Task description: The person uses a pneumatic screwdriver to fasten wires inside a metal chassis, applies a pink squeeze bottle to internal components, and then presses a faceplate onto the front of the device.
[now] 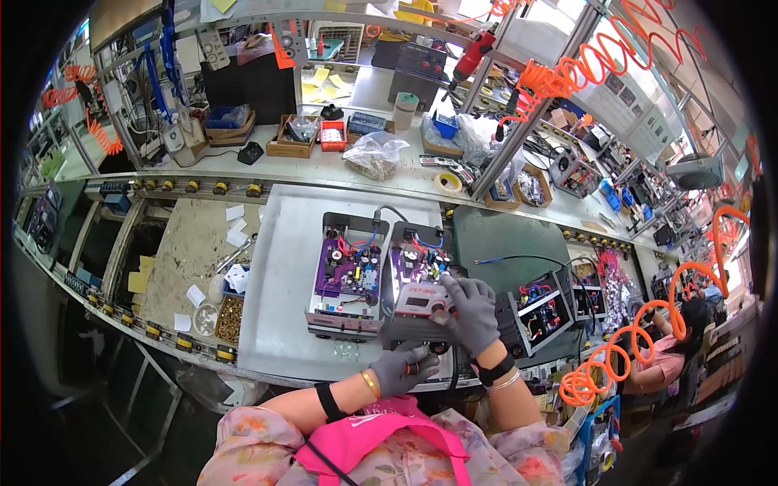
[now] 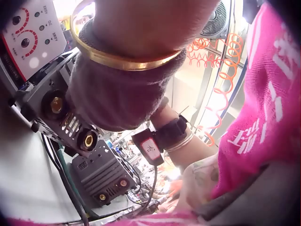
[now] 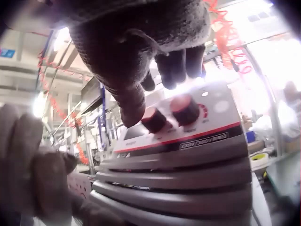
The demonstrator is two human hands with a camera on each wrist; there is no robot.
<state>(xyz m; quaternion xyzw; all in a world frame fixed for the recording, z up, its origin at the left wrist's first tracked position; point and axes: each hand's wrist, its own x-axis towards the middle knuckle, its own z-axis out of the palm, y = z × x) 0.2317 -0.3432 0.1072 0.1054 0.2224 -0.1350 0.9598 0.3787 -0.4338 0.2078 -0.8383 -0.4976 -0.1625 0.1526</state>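
An uncovered welding machine [image 1: 425, 257] stands before me, its purple circuit boards showing behind a white panel [image 1: 418, 300] with a small display. My gloved right hand [image 1: 472, 314] is over the panel's right side. In the right wrist view its thumb [image 3: 133, 110] points down beside a dark knob [image 3: 154, 120] with a reddish top; a second knob [image 3: 184, 110] stands alongside. Low at the machine's front, my gloved left hand [image 1: 403, 371] curls round a small dark piece [image 3: 70, 163] with an orange mark. Brass-centred sockets [image 2: 88, 140] show below the panel in the left wrist view.
Another uncovered welding machine [image 1: 347, 271] stands to the left, and more units [image 1: 539, 312] are at the right. A box of brass parts [image 1: 230, 317] lies at the left. Orange coiled hoses [image 1: 604, 364] hang at the right; boxes and bags line the back shelf [image 1: 284, 164].
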